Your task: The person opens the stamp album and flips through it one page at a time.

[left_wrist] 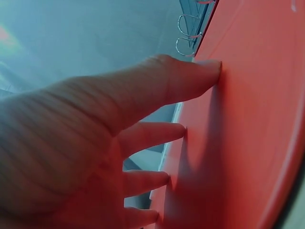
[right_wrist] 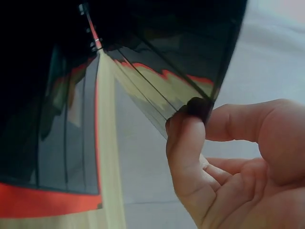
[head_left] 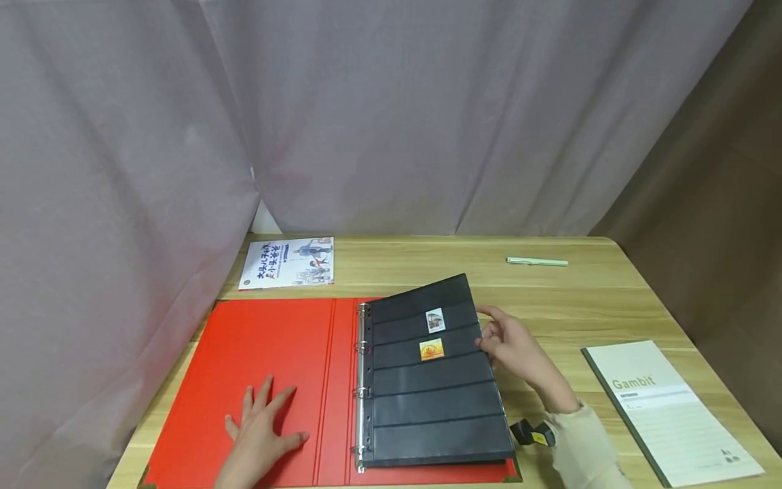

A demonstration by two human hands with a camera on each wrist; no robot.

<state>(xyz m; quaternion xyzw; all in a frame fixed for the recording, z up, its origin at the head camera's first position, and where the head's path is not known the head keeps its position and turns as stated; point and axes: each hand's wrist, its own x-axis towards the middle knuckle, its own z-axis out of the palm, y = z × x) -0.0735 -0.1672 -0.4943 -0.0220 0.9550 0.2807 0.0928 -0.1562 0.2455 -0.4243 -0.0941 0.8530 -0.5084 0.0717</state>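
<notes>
Two stamps: one pale and one orange, tucked in separate strips of the black stock page, the pale one at 12 o'clock of the orange.
Binder: red ring binder lying open on the wooden surface; the black pocket pages hang on its metal rings.
Left hand: left hand lies flat with fingers spread on the inside of the red cover, at 9 o'clock of the rings.
Right hand: right hand pinches the outer edge of the top black page between thumb and fingers, the page lifted and tilted.
Other things: a picture book at 12 o'clock of the binder, a pale green pen at 1 o'clock, a Gambit notebook at 3 o'clock.
</notes>
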